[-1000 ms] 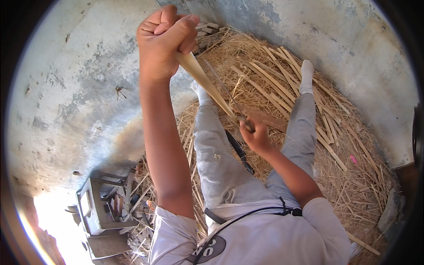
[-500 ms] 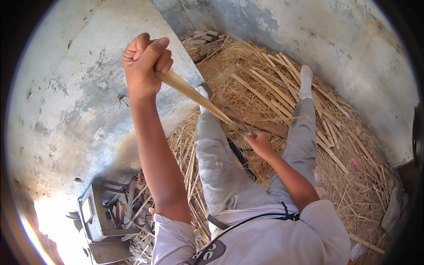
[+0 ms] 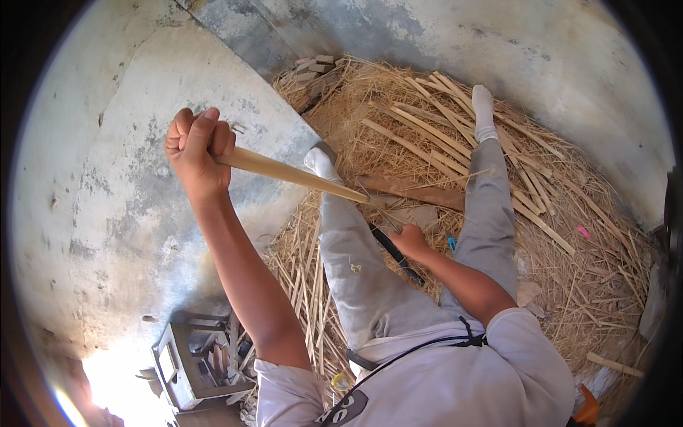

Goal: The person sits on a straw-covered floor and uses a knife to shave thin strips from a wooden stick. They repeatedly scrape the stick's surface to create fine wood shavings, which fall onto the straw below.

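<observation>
Lower and further left now, the left hand [image 3: 193,148] is clenched round the end of a bamboo strip [image 3: 299,173] slanting down between the legs. Right hand [image 3: 410,238] grips a dark blade [image 3: 395,253] there. Best to pull steadily along the grain. Shavings [image 3: 427,135] and slats [image 3: 455,142] litter the concrete floor [image 3: 107,178]

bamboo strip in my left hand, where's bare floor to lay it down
Bare concrete floor lies left of the left hand and bamboo strip, above the grey crate. The straw pile around both legs is crowded with split sticks.
</observation>
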{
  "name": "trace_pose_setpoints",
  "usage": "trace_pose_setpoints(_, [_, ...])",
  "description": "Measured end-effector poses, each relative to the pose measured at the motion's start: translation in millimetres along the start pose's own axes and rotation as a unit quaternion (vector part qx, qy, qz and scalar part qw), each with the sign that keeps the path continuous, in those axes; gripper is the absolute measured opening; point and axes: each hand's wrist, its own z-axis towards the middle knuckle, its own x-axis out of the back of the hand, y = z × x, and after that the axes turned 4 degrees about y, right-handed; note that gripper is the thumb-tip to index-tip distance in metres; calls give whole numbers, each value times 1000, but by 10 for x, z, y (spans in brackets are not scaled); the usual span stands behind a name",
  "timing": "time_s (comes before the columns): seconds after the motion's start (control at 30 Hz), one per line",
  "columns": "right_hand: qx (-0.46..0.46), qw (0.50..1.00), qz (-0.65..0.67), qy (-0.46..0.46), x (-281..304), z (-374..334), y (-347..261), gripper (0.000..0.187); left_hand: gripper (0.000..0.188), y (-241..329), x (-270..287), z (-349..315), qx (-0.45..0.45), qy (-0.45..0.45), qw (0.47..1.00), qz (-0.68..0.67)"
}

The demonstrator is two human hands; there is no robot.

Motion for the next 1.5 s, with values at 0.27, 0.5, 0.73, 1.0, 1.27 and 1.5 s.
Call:
trace_pose_setpoints(0.27, [149,947,276,66,683,-265,-1080,27,53,-21,70,-40,-7,14,1000,-4])
trace_pose_setpoints(0.5, [40,996,74,-16,-189,-29,431,39,57,-38,-48,-6,-29,66,997,9])
trace_pose_setpoints(0.73, [52,995,80,-18,270,-96,-385,31,58,83,320,-240,-48,67,996,43])
trace_pose_setpoints(1.0, [112,992,49,28,-86,-58,248,33,51,90,307,-171,-44,32,997,60])
trace_pose_setpoints(1.27, [-55,998,7,-7,-167,-66,346,36,56,17,235,-110,-56,90,993,44])
trace_pose_setpoints(1.5, [100,972,194,85,113,-244,-128,36,55,0,366,-164,-52,106,992,38])
